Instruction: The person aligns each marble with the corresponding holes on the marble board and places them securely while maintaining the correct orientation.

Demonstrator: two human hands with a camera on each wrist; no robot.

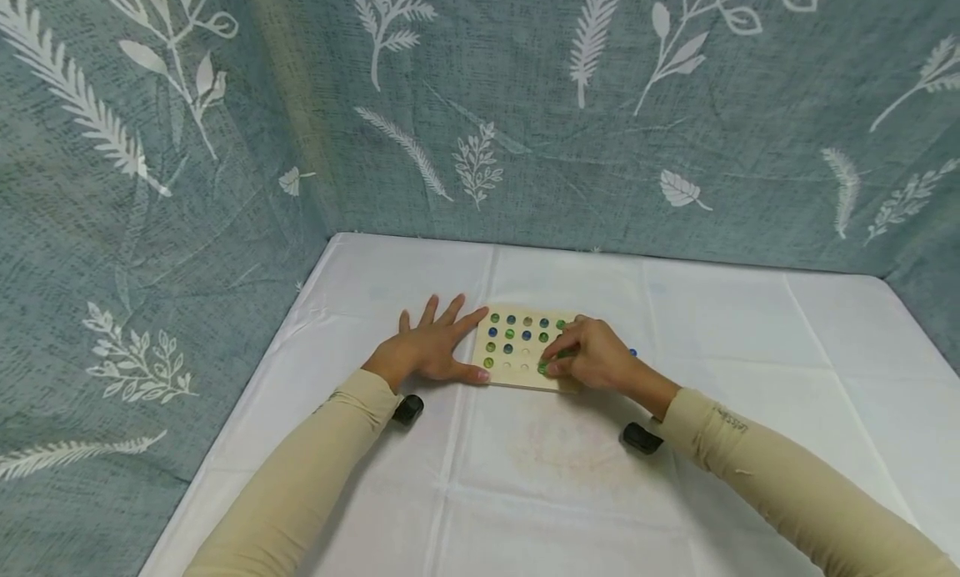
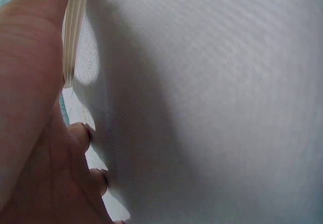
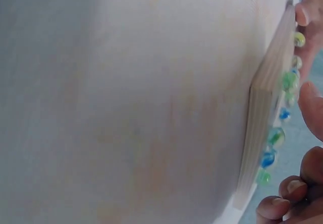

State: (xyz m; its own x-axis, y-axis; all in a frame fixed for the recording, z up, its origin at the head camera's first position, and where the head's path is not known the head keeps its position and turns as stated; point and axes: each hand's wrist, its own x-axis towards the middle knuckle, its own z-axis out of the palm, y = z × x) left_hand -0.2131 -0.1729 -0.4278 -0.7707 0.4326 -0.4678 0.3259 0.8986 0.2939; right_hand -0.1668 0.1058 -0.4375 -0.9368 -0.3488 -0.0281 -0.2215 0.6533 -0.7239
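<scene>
A flat wooden board lies on the white-covered table, with rows of green, blue and yellowish glass marbles in its hollows. Pale hollows show in its two nearest rows. My left hand is spread flat at the board's left side, thumb and index fingertip touching its edge. Over the board's right part, my right hand pinches a green marble at the near row. The right wrist view shows the board's side with marbles standing above it; the right hand hides some marbles from above.
A blue marble shows just beyond the right wrist on the white cloth. Black devices sit at both wrists. Behind the table hangs a blue-green curtain with white leaf patterns.
</scene>
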